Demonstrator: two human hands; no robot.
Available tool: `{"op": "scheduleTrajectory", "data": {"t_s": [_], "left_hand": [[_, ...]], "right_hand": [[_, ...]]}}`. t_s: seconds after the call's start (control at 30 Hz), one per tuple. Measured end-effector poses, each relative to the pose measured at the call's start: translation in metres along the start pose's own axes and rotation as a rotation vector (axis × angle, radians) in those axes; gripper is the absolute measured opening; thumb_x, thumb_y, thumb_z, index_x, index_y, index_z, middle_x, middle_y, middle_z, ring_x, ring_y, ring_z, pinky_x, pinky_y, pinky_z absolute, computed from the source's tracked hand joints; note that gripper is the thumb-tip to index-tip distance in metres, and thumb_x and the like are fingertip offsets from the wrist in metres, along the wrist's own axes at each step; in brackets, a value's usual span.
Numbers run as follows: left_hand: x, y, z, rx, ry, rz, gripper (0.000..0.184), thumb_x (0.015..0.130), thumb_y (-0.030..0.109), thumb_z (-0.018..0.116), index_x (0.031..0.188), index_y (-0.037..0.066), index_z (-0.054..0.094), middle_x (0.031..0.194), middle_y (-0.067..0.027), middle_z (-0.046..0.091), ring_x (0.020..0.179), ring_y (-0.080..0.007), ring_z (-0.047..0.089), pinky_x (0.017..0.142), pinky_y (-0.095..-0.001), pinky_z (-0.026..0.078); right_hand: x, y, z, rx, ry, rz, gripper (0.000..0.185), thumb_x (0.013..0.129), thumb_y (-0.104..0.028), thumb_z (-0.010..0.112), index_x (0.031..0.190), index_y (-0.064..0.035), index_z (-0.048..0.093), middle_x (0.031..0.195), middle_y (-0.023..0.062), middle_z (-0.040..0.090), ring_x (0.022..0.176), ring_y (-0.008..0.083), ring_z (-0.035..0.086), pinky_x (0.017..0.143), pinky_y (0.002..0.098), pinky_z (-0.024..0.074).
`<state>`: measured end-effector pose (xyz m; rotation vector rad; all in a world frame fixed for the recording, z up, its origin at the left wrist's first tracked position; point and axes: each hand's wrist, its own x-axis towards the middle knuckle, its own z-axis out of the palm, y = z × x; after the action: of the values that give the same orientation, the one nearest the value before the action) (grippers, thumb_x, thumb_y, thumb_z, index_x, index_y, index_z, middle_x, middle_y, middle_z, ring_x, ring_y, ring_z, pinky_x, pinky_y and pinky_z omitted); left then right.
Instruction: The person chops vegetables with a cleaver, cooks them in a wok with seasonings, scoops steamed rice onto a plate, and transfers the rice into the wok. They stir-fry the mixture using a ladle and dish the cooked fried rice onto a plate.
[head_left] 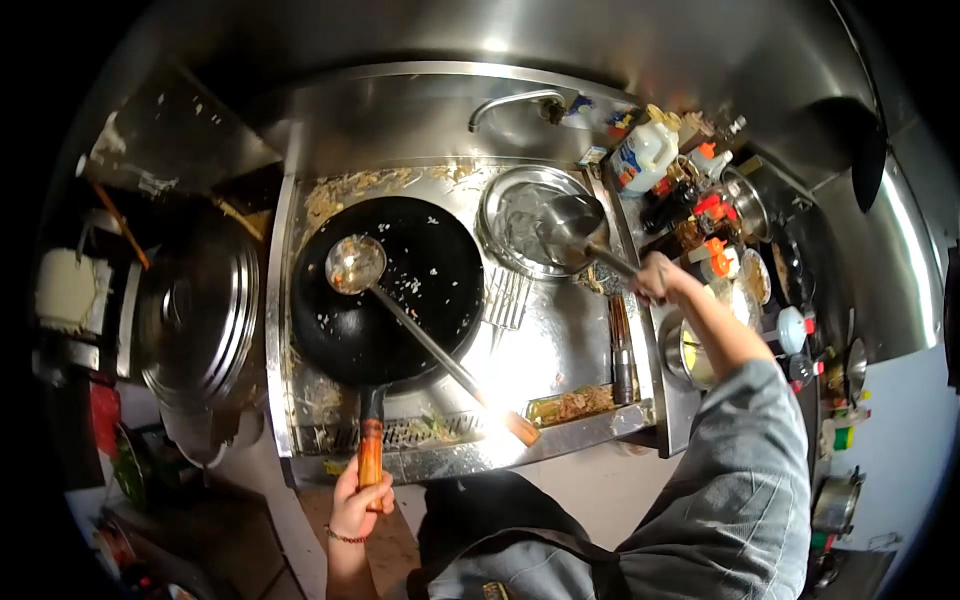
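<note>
My left hand (pixel 362 500) is wrapped round the wooden handle of a black wok (pixel 340 345). White bits of food, perhaps rice, are scattered inside the wok. A long metal ladle (pixel 410 322) rests in it, its bowl inside and its wooden-tipped handle reaching over the stove's front edge; neither hand touches it. My right hand (pixel 656 278) grips the handle of a second, wider ladle (pixel 574 220), whose bowl is over or in the metal basin (pixel 490 232) of what looks like water. A slotted turner (pixel 508 298) lies between wok and basin.
A faucet (pixel 515 100) arches behind the basin. To the right, a white jug (pixel 643 157), several sauce bottles and metal bowls crowd the shelf. A big lidded pot (pixel 198 320) stands left. Food scraps (pixel 345 195) line the stove's back edge.
</note>
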<state>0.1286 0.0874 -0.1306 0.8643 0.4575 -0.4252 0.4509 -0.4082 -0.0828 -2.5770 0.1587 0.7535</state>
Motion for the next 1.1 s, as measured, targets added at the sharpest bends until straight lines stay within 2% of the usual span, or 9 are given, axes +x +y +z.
{"op": "scheduleTrajectory", "data": {"t_s": [0.17, 0.23, 0.3, 0.47, 0.73, 0.77, 0.8, 0.9, 1.1], "left_hand": [[0.007, -0.003, -0.016, 0.097, 0.055, 0.087, 0.044, 0.077, -0.002, 0.057, 0.119, 0.004, 0.043, 0.067, -0.0033, 0.049, 0.047, -0.0121, 0.048, 0.04, -0.0243, 0.039], [0.01, -0.013, -0.029, 0.053, 0.1, 0.059, 0.068, 0.077, -0.001, 0.057, 0.137, 0.01, 0.025, 0.071, -0.005, 0.052, 0.048, -0.0131, 0.05, 0.041, -0.0253, 0.04], [0.008, -0.007, -0.024, 0.083, 0.056, 0.097, 0.073, 0.079, -0.005, 0.054, 0.14, 0.017, 0.021, 0.082, -0.0081, 0.054, 0.051, -0.0127, 0.051, 0.042, -0.0261, 0.042], [0.015, -0.019, -0.019, 0.108, 0.05, 0.143, 0.077, 0.077, -0.006, 0.052, 0.142, 0.015, 0.017, 0.081, -0.0085, 0.054, 0.05, -0.012, 0.05, 0.042, -0.0259, 0.042], [0.011, -0.027, -0.015, 0.192, 0.106, 0.235, 0.074, 0.076, -0.008, 0.052, 0.14, 0.01, 0.022, 0.075, -0.0068, 0.055, 0.05, -0.0112, 0.05, 0.041, -0.0254, 0.041], [0.011, -0.029, -0.017, 0.189, 0.111, 0.257, 0.071, 0.076, -0.005, 0.053, 0.139, 0.011, 0.024, 0.076, -0.0057, 0.055, 0.05, -0.01, 0.05, 0.041, -0.024, 0.041], [0.01, -0.031, -0.018, 0.185, 0.117, 0.281, 0.069, 0.077, -0.002, 0.055, 0.138, 0.011, 0.026, 0.078, -0.0047, 0.055, 0.051, -0.0089, 0.05, 0.041, -0.0226, 0.041], [-0.001, -0.036, -0.019, 0.284, 0.165, 0.34, 0.063, 0.08, 0.005, 0.059, 0.137, 0.009, 0.029, 0.081, -0.0034, 0.056, 0.052, -0.0072, 0.05, 0.042, -0.0204, 0.04], [-0.034, -0.049, -0.037, 0.354, 0.179, 0.295, 0.048, 0.082, 0.012, 0.063, 0.125, 0.004, 0.044, 0.078, -0.0007, 0.058, 0.053, -0.005, 0.049, 0.043, -0.0183, 0.038]], "right_hand": [[-0.126, -0.028, 0.031, 0.143, 0.205, 0.075, 0.024, 0.067, -0.018, 0.062, 0.06, 0.0048, 0.06, 0.052, 0.008, 0.056, 0.045, 0.0135, 0.051, 0.044, 0.0301, 0.0388], [-0.166, -0.047, 0.04, 0.236, 0.2, 0.064, 0.017, 0.072, -0.014, 0.06, 0.066, 0.002, 0.06, 0.052, 0.006, 0.055, 0.044, 0.0118, 0.05, 0.041, 0.0268, 0.0361], [-0.185, -0.036, 0.056, 0.443, 0.199, 0.003, 0.011, 0.076, -0.01, 0.06, 0.076, 0.0004, 0.059, 0.056, 0.0028, 0.054, 0.044, 0.0095, 0.047, 0.039, 0.0246, 0.0346], [-0.239, -0.09, 0.084, 0.575, 0.093, -0.056, 0.01, 0.076, -0.006, 0.061, 0.082, 0.0018, 0.057, 0.058, 0.0013, 0.052, 0.045, 0.0086, 0.047, 0.041, 0.0224, 0.0349], [-0.212, -0.103, 0.148, 0.195, 0.227, -0.215, 0.022, 0.073, -0.012, 0.066, 0.085, 0.0052, 0.06, 0.059, 0.0081, 0.057, 0.05, 0.0129, 0.053, 0.048, 0.0277, 0.0405], [-0.206, -0.101, 0.151, 0.052, 0.283, -0.248, 0.029, 0.07, -0.016, 0.068, 0.09, 0.0046, 0.059, 0.065, 0.0128, 0.061, 0.059, 0.0211, 0.06, 0.057, 0.0334, 0.0456], [-0.204, -0.099, 0.153, 0.049, 0.284, -0.253, 0.029, 0.07, -0.016, 0.068, 0.09, 0.0046, 0.059, 0.065, 0.0128, 0.061, 0.059, 0.0211, 0.06, 0.057, 0.0334, 0.0456], [-0.214, -0.124, 0.152, -0.202, 0.427, -0.234, 0.035, 0.071, -0.016, 0.066, 0.099, 0.0017, 0.057, 0.079, 0.0193, 0.064, 0.081, 0.0358, 0.062, 0.072, 0.0423, 0.0469], [-0.195, -0.118, 0.153, -0.389, 0.582, -0.258, 0.035, 0.071, -0.015, 0.065, 0.102, -0.0042, 0.054, 0.079, 0.0211, 0.063, 0.077, 0.0389, 0.061, 0.07, 0.0451, 0.0473]]}}
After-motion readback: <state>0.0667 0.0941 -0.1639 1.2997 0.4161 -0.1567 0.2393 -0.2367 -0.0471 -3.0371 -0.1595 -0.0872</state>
